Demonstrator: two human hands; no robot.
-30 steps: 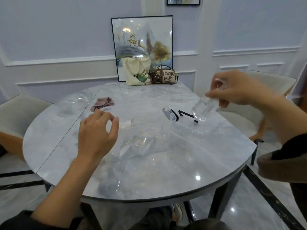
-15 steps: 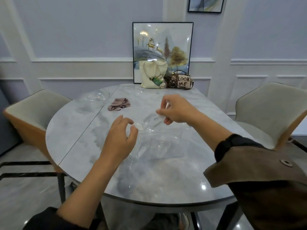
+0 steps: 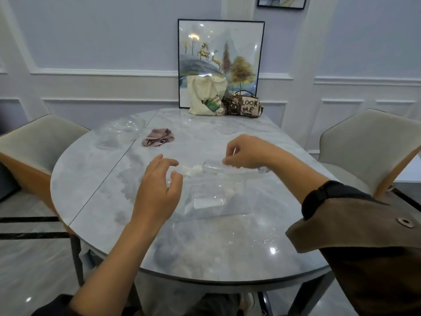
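1. The right hand [image 3: 246,153] is over the middle of the round grey marble table [image 3: 102,179]. Its fingers are curled, and the thumb and fingertips pinch a small clear cylindrical vessel [image 3: 213,167] from above.
2. The vessel lies nearly flat, with its long axis running left to right across the view. The round open mouth points left, toward the left hand. The other end passes under the right hand's fingers and is hard to make out.
3. The vessel sits just over the far edge of a clear, box-like container [image 3: 218,201] on the table. I cannot tell whether the two touch.
4. A small white fluffy wad [image 3: 193,171] lies just beside the vessel's mouth, on its left.
5. The left hand [image 3: 159,190] is half open, with the fingers bent loosely and the thumb held apart from them. It holds nothing and is at the container's left side. I cannot tell whether it touches the clear wall.
6. In the working area there are one vessel, one white wad and one clear container.
7. Farther back on the table there are one crumpled pink cloth [image 3: 158,138] and one clear domed bowl [image 3: 124,127], left of the cloth.
8. At the table's far edge are two bags, a cream tote with a cartoon print [image 3: 206,99] and a small brown handbag lettered "LOOK ME" [image 3: 247,107]. They touch each other.
9. Behind the bags, one black-framed deer picture [image 3: 227,46] leans on the wall.
10. There are two beige chairs, one on the left [image 3: 41,137] and one on the right [image 3: 369,142].
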